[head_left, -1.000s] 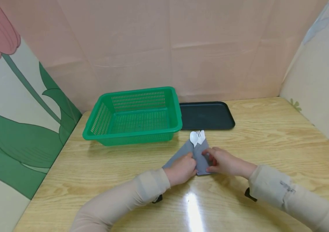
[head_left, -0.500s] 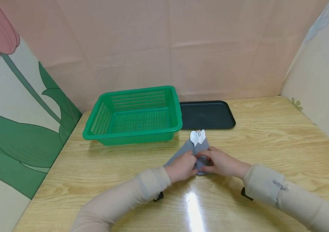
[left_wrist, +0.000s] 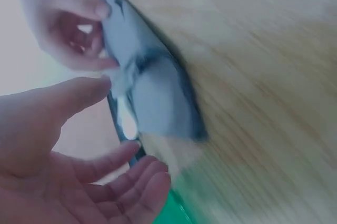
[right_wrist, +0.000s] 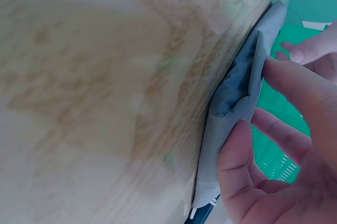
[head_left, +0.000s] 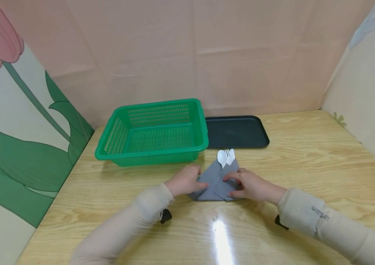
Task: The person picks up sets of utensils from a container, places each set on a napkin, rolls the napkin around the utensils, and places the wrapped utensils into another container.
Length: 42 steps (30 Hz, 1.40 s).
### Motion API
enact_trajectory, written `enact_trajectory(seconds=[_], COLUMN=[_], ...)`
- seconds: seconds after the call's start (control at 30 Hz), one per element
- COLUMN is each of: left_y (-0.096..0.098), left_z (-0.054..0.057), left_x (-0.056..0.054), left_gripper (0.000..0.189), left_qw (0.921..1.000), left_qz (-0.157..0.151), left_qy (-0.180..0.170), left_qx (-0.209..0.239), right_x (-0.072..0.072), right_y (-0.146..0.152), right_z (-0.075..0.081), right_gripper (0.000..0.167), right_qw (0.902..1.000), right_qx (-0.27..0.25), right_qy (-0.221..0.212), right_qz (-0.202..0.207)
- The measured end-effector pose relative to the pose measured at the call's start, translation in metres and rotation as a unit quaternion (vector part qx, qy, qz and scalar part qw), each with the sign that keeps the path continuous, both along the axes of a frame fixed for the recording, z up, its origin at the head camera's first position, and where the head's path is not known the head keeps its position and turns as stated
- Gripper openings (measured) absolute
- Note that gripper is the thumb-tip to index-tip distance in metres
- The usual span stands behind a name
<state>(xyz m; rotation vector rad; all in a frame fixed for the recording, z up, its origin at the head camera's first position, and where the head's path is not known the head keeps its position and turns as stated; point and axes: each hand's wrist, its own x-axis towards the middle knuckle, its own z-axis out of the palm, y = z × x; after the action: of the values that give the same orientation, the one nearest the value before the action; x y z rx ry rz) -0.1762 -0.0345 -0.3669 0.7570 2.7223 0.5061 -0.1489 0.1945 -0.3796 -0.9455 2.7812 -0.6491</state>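
Note:
A grey napkin (head_left: 212, 184) lies folded on the table, with a white spoon (head_left: 222, 158) and a white fork (head_left: 228, 155) sticking out of its far end. Beside the fork shows a flat white piece (head_left: 232, 154), perhaps a knife. My left hand (head_left: 185, 181) is at the napkin's left corner, thumb and fingers spread apart; the left wrist view shows nothing between them. Bent fingers of my right hand (head_left: 252, 186) rest on the napkin's right part, thumb and forefinger apart. In the right wrist view they touch a raised fold of the napkin (right_wrist: 210, 166).
A green perforated basket (head_left: 154, 151) stands behind the napkin to the left. To its right a black tray (head_left: 237, 131) lies near the back wall, partly hidden by the basket. The wooden table (head_left: 306, 154) reaches to printed walls at both sides.
My left hand has let go of the napkin's middle and moved left; a left flap now lies folded over. My right hand shifted slightly left, then stayed on the napkin.

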Motion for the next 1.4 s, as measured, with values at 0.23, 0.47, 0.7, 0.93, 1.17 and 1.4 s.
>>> enact_trajectory(seconds=[0.23,0.47,0.7,0.93,1.17,1.4], left_y=[-0.024,-0.035,-0.042,-0.043,-0.043,-0.043], left_z=[-0.008,-0.01,-0.007,-0.003,0.004,0.008], left_x=[-0.003,-0.001,0.0,0.0,0.001,0.001], left_gripper=[0.034,0.051,0.053,0.047,0.041,0.034], left_qw=[0.9974,0.9924,0.9867,0.9831,0.981,0.9806], left_qz=[0.033,0.013,-0.007,-0.002,0.008,0.007], left_qy=[-0.058,-0.114,-0.156,-0.173,-0.181,-0.18], left_qx=[0.027,0.043,0.046,0.06,0.069,0.078], right_x=[0.001,0.0,-0.001,-0.002,-0.002,-0.003], right_y=[0.0,0.0,0.001,0.001,0.001,0.001], right_z=[0.001,0.0,-0.001,-0.001,-0.001,-0.002], right_gripper=[0.036,0.036,0.036,0.037,0.037,0.037], right_qw=[1.0,0.9999,0.9998,0.9996,0.999,0.9992], right_qx=[0.002,0.004,-0.002,0.001,0.001,0.001], right_qy=[-0.006,-0.015,-0.019,-0.028,-0.041,-0.037], right_qz=[-0.003,-0.003,-0.004,-0.009,-0.016,-0.016])
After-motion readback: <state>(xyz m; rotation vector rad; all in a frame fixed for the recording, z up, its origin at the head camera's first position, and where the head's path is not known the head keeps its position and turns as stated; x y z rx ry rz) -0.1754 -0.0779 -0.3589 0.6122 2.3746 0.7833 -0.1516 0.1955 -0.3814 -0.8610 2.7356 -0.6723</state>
